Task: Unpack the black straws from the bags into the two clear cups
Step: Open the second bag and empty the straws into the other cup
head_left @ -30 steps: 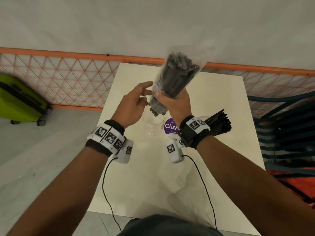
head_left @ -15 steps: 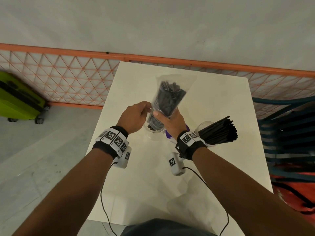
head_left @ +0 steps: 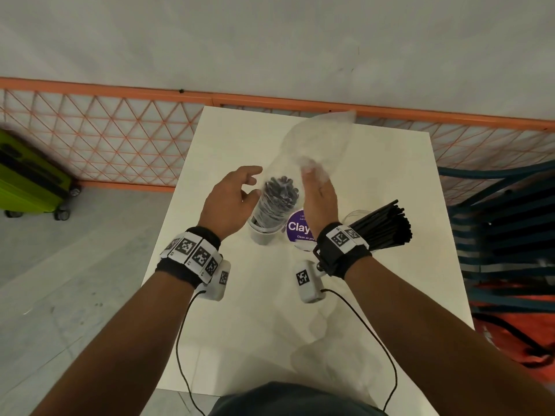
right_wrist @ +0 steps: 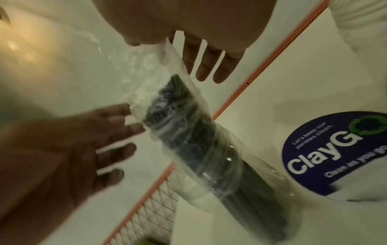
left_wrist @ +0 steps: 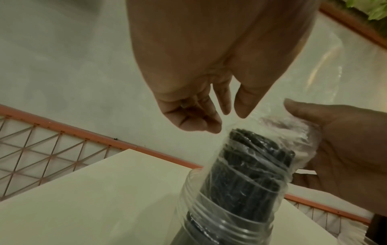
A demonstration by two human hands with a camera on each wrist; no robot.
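Black straws (head_left: 277,196), lifted a second ago, now stand bagged in the left cup (head_left: 262,234); right hand (head_left: 319,196) seemingly pinches the bag (head_left: 318,139), left hand (head_left: 229,199) open.

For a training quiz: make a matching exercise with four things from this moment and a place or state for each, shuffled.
Things:
1. bagged straws
2. loose straws
3. suitcase
4. sticker

Places or states:
A. on the floor, left of the table
B. flat on the tabletop, purple
C. standing in the left cup, plastic still around them
D. fanned out of the right cup, no plastic

Pairs: 1-C, 2-D, 3-A, 4-B
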